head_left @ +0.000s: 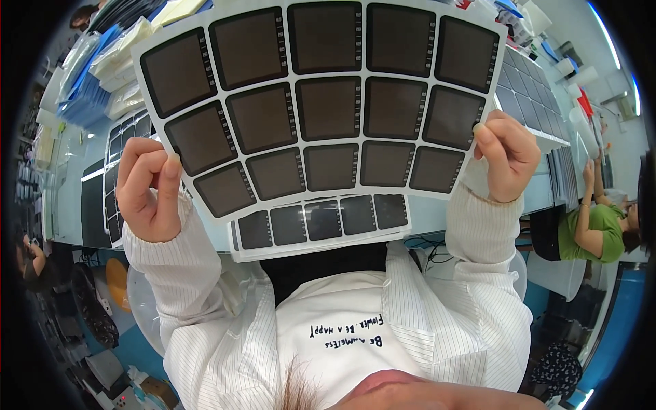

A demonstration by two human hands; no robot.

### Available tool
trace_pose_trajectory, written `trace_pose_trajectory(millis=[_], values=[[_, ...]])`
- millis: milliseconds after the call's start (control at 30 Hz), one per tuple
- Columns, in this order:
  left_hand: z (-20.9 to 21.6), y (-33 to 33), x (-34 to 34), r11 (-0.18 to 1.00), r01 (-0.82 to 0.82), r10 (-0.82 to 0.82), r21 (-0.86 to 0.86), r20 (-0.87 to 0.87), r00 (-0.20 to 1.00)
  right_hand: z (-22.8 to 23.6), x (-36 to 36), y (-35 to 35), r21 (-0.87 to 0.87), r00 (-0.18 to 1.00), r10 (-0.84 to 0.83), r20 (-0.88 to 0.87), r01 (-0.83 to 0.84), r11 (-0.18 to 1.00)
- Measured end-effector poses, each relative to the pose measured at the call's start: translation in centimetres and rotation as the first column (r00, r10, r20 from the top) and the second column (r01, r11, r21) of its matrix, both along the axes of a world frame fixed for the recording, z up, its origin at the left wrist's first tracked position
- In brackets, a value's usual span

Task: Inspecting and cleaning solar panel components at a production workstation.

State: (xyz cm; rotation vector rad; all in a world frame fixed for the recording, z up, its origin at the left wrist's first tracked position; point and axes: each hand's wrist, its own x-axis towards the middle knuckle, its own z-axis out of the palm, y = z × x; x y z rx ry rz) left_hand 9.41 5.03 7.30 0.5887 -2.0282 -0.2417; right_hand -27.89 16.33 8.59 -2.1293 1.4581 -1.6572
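Observation:
A white-bordered sheet (328,106) with rows of dark square panels, each with a strip of small marks along its right side, is held up in front of me. My left hand (152,184) pinches its left edge between thumb and fingers. On the opposite edge, my right hand (507,154) grips the sheet the same way. The sheet is raised above the table and spans most of the view's width. Below its lower edge, a stack of similar sheets (321,225) lies at the table's near edge, partly hidden by the raised one.
At the left are more panel sheets (113,171) and piles of blue and cream packets (89,82). Another panel sheet (529,92) tops a stack on the right. A person in a green top (591,232) sits at the far right. Cables (437,251) hang near the table edge.

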Motion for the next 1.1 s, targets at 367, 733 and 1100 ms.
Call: trace_pose_trajectory(millis=[367, 733, 1100], values=[[2.2, 0.3, -1.6, 0.998, 0.028, -0.03, -0.058, -0.022, 0.999, 1.6, -1.1, 2.0, -0.048, 0.996, -0.08, 0.038, 0.082, 0.996], [3.1, -0.2, -2.0, 0.995, 0.048, -0.052, -0.086, -0.039, 0.998, 2.6, -1.1, 2.8, -0.055, 0.99, -0.125, 0.064, 0.129, 0.99], [2.5, -0.4, -0.5, 0.999, 0.025, -0.027, -0.041, -0.041, 0.999, 2.8, -0.3, 1.5, -0.077, 0.997, -0.076, 0.021, 0.078, 0.994]])
